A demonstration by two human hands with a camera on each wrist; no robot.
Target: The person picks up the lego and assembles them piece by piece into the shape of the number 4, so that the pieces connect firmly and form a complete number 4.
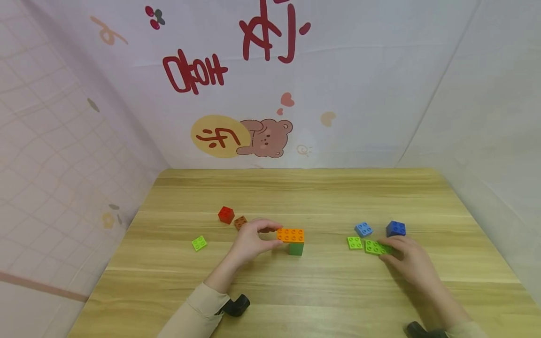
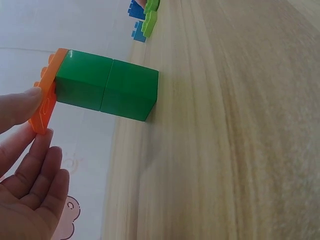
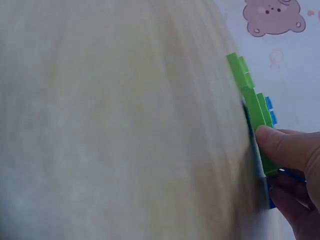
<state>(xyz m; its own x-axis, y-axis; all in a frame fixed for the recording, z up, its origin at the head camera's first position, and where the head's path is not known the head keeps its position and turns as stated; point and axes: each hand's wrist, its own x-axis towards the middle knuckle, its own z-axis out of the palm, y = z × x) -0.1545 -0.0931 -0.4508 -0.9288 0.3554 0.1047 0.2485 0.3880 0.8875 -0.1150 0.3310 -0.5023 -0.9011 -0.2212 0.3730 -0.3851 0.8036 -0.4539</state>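
Note:
An orange building-block plate point(image 1: 290, 235) sits across the top of two stacked green bricks point(image 2: 106, 84), sticking out to the left of them. My left hand point(image 1: 253, 241) pinches its overhanging end between thumb and fingers. On the right, my right hand point(image 1: 407, 260) grips a long lime-green plate point(image 1: 376, 247) by its right end. In the right wrist view the thumb lies along the side of that plate point(image 3: 259, 120). A small lime-green plate point(image 1: 354, 242) is close to its left end. Just behind are a light blue plate point(image 1: 363, 229) and a dark blue brick point(image 1: 396, 228).
Left of the stack, a red brick point(image 1: 226, 215) and a brown piece point(image 1: 240, 222) lie near the left hand. Another small lime-green plate point(image 1: 199, 243) is farther left. The wooden table point(image 1: 321, 295) meets a printed white cloth point(image 1: 359, 94) at the back.

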